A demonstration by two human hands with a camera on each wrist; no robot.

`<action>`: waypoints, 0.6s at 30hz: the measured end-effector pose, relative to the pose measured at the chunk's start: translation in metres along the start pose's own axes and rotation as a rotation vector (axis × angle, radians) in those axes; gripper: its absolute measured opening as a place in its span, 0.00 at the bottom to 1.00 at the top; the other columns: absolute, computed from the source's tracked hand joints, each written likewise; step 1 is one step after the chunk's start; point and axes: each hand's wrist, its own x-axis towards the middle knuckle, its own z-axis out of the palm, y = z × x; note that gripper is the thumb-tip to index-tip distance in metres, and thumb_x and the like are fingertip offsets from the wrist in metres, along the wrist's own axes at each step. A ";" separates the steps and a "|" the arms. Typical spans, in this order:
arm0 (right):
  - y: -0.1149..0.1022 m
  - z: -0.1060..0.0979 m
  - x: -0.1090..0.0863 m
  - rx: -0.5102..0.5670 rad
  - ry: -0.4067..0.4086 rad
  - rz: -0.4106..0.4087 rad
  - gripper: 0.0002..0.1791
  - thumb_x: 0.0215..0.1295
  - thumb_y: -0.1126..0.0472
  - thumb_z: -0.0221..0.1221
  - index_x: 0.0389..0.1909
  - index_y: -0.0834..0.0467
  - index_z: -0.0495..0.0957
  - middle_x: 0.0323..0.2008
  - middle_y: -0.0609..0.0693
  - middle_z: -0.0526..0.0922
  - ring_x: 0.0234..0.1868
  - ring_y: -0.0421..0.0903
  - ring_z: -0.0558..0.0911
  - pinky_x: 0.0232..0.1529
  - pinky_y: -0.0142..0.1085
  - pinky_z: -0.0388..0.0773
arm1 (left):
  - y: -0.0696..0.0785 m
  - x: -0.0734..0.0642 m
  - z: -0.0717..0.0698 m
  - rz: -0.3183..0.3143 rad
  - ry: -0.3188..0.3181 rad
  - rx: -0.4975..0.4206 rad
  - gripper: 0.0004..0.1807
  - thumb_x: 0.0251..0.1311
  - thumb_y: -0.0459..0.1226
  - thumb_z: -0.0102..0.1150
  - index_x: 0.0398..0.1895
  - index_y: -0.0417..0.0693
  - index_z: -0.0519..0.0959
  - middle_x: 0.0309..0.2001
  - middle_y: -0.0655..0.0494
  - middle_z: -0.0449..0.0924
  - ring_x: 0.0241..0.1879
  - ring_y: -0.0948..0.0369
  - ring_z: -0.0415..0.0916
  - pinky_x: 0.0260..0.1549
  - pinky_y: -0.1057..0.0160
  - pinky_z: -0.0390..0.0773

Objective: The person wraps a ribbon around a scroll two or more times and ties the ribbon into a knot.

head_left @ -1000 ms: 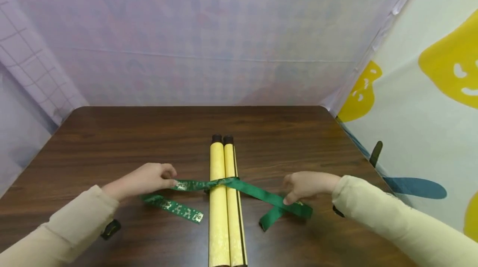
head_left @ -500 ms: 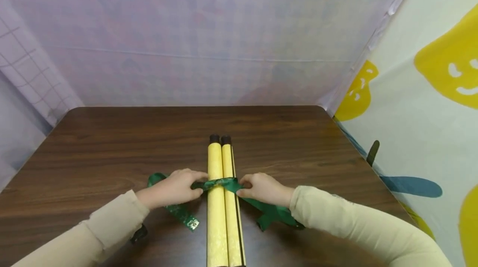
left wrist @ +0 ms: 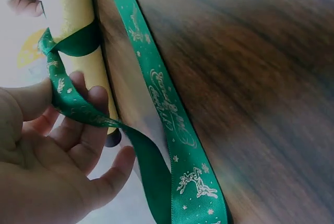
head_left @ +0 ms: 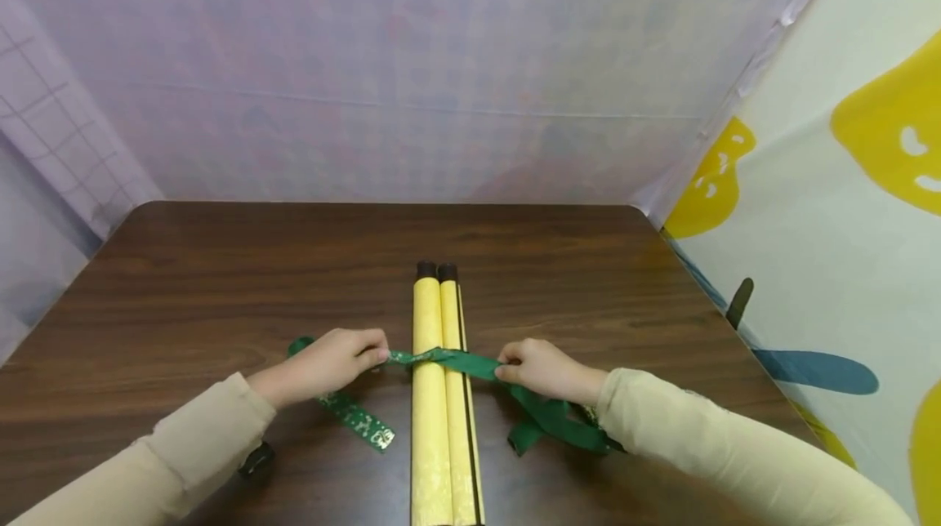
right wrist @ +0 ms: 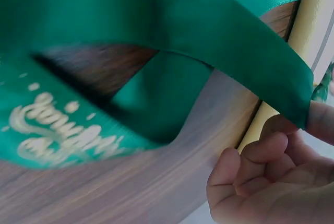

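Two yellow scrolls (head_left: 430, 444) with dark end knobs lie side by side, pointing away from me. Around their middle runs a green ribbon (head_left: 470, 363), crossed over on top; gold reindeer and lettering show on its printed side in the left wrist view. Left of the scrolls, my left hand (head_left: 332, 364) pinches one ribbon length between thumb and fingers, and its loose tail hangs down to the table. My right hand (head_left: 547, 371) pinches the other length on the right, plain side up. Beyond that hand the ribbon (right wrist: 172, 93) loops back over itself.
The dark wood-grain table (head_left: 257, 265) runs back to a pale curtain (head_left: 412, 85). On the right hangs a white cloth (head_left: 816, 281) with yellow printed shapes. A dark strap piece (head_left: 257, 458) shows under the left sleeve.
Both hands came in from the sides to the scrolls, took the ribbon close to the crossing, then drew slightly apart. The ribbon between them is now stretched straighter.
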 end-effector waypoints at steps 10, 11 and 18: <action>0.009 -0.004 -0.009 -0.244 0.019 -0.008 0.05 0.64 0.60 0.57 0.32 0.57 0.79 0.25 0.43 0.77 0.26 0.41 0.71 0.29 0.37 0.69 | 0.001 -0.004 0.002 -0.042 0.010 0.205 0.09 0.67 0.39 0.48 0.28 0.52 0.71 0.18 0.65 0.69 0.16 0.67 0.62 0.27 0.63 0.64; 0.010 -0.004 -0.009 -0.278 0.024 -0.008 0.05 0.64 0.60 0.57 0.32 0.56 0.79 0.25 0.43 0.78 0.28 0.41 0.72 0.31 0.39 0.70 | 0.001 -0.004 0.003 -0.042 0.012 0.227 0.09 0.67 0.39 0.48 0.28 0.52 0.71 0.17 0.65 0.68 0.17 0.67 0.62 0.29 0.62 0.63; 0.016 -0.010 -0.009 -0.295 0.061 -0.072 0.06 0.65 0.57 0.56 0.31 0.54 0.79 0.25 0.42 0.79 0.24 0.38 0.72 0.31 0.38 0.69 | -0.005 -0.006 0.002 -0.055 0.041 0.115 0.08 0.66 0.42 0.50 0.31 0.51 0.72 0.18 0.62 0.66 0.18 0.65 0.62 0.22 0.65 0.65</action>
